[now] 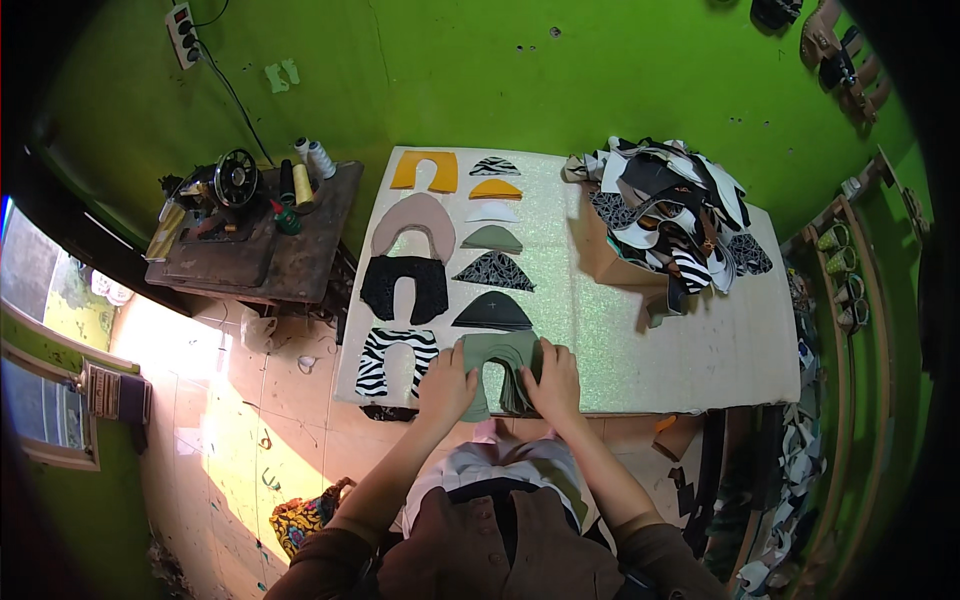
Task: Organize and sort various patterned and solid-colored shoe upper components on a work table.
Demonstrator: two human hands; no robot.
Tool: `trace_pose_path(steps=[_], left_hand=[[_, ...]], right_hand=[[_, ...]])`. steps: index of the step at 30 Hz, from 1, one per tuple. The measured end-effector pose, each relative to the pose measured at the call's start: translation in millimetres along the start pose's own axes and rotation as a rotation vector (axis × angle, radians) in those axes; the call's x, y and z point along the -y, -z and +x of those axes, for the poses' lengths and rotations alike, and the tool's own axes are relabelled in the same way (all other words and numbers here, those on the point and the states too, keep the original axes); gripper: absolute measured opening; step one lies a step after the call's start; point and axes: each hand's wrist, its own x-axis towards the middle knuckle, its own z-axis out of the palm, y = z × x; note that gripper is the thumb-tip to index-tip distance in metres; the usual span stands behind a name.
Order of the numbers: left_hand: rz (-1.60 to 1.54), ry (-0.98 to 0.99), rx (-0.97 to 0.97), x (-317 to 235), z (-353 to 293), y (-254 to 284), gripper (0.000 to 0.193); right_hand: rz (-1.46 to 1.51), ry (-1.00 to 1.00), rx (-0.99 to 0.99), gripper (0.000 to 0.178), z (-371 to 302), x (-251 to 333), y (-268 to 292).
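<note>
At the table's near edge, a stack of sage-green U-shaped cut pieces [490, 348] is held between my two hands. My left hand [447, 384] closes on its left leg, and my right hand [553, 381] grips the right side, where the layers fan apart. Left of it lie zebra-striped U pieces [370, 360], with black U pieces [375, 287], a beige U piece [400, 215] and yellow U pieces [411, 168] farther back. Beyond my hands runs a column of half-moon pieces, from a black one [492, 311] to a small zebra one [494, 167].
A box heaped with scraps [665, 215] stands on the table's [560, 330] right part. To the left is a sewing machine [232, 185] on a dark wooden stand [310, 250], with thread cones [320, 160]. Sandals hang on a right-hand rack [838, 262]. Patterned cloth [300, 520] lies on the floor.
</note>
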Motion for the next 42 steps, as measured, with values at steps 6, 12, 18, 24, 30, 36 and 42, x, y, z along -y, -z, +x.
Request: trace_pose_path(steps=[6, 12, 18, 24, 30, 36, 42], left_hand=[[-0.015, -0.067, -0.045, -5, 33, -13, 0.056], [0.031, -0.119, -0.038, -1, 38, -12, 0.037], [-0.175, -0.180, -0.035, 15, 34, -10, 0.023], [-0.490, 0.078, 0.236, -5, 30, 33, 0.028], [-0.636, 0.066, 0.130, 19, 35, 24, 0.036], [-0.342, 0.125, 0.170, 18, 31, -5, 0.038], [-0.138, 0.021, 0.020, 12, 17, -14, 0.047]], right_hand=[[0.130, -0.187, 0.035, 0.038, 25, -18, -13], [0.262, -0.022, 0.002, 0.018, 27, -23, -11], [0.512, -0.064, 0.161, 0.017, 21, -16, 0], [0.675, -0.110, 0.185, 0.021, 19, -25, 14], [0.817, -0.197, 0.279, 0.024, 29, -15, 17], [0.430, -0.174, 0.178, 0.025, 21, -20, -13], [0.206, -0.077, 0.108, 0.031, 10, -8, -8]])
